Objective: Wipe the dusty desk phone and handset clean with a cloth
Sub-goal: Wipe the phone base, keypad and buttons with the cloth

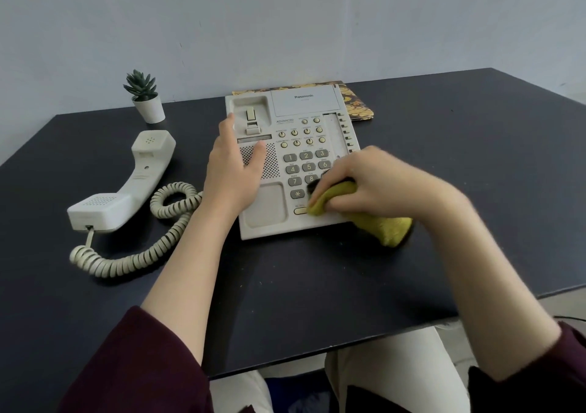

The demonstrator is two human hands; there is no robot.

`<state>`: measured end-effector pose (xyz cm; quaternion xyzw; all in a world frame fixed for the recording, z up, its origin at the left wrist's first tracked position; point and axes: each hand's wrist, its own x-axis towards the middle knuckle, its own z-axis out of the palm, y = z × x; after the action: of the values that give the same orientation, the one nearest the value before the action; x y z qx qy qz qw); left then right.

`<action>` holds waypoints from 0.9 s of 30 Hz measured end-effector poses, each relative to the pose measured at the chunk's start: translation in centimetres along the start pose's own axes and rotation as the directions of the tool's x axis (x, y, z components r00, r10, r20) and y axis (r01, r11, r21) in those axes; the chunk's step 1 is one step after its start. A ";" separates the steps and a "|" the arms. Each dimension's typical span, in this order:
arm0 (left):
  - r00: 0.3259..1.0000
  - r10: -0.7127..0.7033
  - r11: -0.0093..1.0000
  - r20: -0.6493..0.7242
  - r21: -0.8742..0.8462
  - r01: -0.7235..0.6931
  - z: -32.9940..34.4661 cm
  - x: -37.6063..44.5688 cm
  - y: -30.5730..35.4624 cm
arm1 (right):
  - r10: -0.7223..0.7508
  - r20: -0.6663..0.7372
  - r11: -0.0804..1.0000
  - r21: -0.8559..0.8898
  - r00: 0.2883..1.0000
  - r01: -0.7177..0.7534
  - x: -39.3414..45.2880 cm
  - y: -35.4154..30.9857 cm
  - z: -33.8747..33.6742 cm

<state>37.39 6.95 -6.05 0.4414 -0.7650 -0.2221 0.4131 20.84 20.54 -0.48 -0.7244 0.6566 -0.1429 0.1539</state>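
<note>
the right hand (pixel 377 181) is seen bunched round a yellow cloth (pixel 364 214), pressed on the lower right keypad of the desk phone (pixel 295 165). the left hand (pixel 233 171), fingers flat, steadies the phone's left side. the handset (pixel 126 181) lies well left, long axis running near-to-far, nearer the left hand, on the dark surface (pixel 444 190). "panasonic" and "advanced" are read.

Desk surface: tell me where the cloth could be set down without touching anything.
Free: the dark desk right of the phone, and the near strip between both forearms. Crowded: left of the phone, where the handset, coiled cord and potted plant sit.
</note>
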 end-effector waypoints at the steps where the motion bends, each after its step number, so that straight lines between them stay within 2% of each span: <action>1: 1.000 -0.003 1.000 0.000 0.000 0.003 0.0 0.0 0.0 | -0.022 0.020 0.999 0.028 1.000 0.021 0.2 -0.3 0.7; 4: 1.000 -0.006 1.000 0.001 0.012 0.006 0.0 0.1 0.0 | -0.018 0.026 0.996 0.090 0.999 0.016 0.2 0.2 1.3; 9: 1.000 -0.002 1.000 0.003 0.017 0.002 0.1 0.0 0.0 | 0.154 0.056 0.988 0.020 0.987 -0.155 -1.9 3.2 -1.0; 12: 1.000 -0.003 1.000 0.002 0.017 0.003 0.0 0.1 0.0 | 0.318 -0.059 0.938 -0.126 0.946 -0.323 -2.8 4.9 -1.8; 14: 1.000 -0.002 1.000 0.004 0.021 0.001 0.0 0.1 0.0 | 0.345 -0.197 0.912 -0.161 0.918 -0.378 -3.0 5.5 -1.7; 17: 1.000 -0.011 1.000 0.006 0.022 0.011 0.0 0.0 0.0 | 0.233 -0.254 0.971 -0.002 0.939 -0.241 -2.7 4.3 -1.1; 22: 1.000 -0.013 1.000 0.001 0.017 0.013 0.0 -0.1 0.1 | 0.052 -0.147 0.995 0.089 0.988 -0.039 -0.8 1.1 1.6; 25: 1.000 -0.016 1.000 0.002 0.019 0.016 0.0 -0.1 0.2 | 0.115 -0.138 0.979 0.181 0.984 -0.089 -0.6 1.6 2.0; 27: 1.000 -0.019 1.000 0.001 0.024 0.019 0.0 -0.1 0.2 | 0.191 -0.111 0.974 0.141 0.975 -0.175 -1.0 2.5 1.1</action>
<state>37.34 7.14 -5.90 0.4534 -0.7637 -0.2171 0.4051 18.91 21.38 -2.56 -0.6389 0.7183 -0.2152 0.1721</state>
